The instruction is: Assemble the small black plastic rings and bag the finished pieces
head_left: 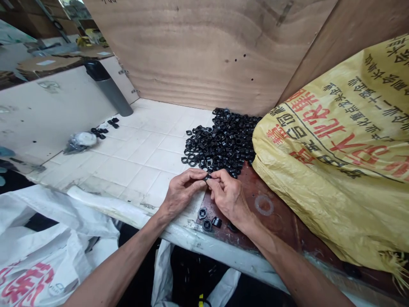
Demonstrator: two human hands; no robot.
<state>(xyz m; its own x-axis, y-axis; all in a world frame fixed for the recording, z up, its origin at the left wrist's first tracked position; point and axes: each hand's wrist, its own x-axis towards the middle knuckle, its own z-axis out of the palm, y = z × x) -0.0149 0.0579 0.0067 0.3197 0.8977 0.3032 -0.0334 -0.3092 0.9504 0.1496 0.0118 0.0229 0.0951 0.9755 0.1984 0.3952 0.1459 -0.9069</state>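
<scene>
Pinched between the fingertips of both hands is a small black plastic part [207, 176], mostly covered by the fingers. My left hand [185, 188] grips it from the left, and my right hand [227, 192] meets it from the right. Just beyond the fingers lies a heap of black plastic rings [223, 138] on the white tiled tabletop. Below the hands, near the table's front edge, several round black caps [207, 224] rest on a reddish-brown board [271, 221]; one is partly behind my right wrist.
A yellow woven sack [335, 153] with printing leans over the right side. Plywood [204, 51] closes off the back. At the left stand a grey bottle [110, 89], a clear plastic bag [81, 141] and a few black pieces. White sacks [47, 247] hang by the front edge.
</scene>
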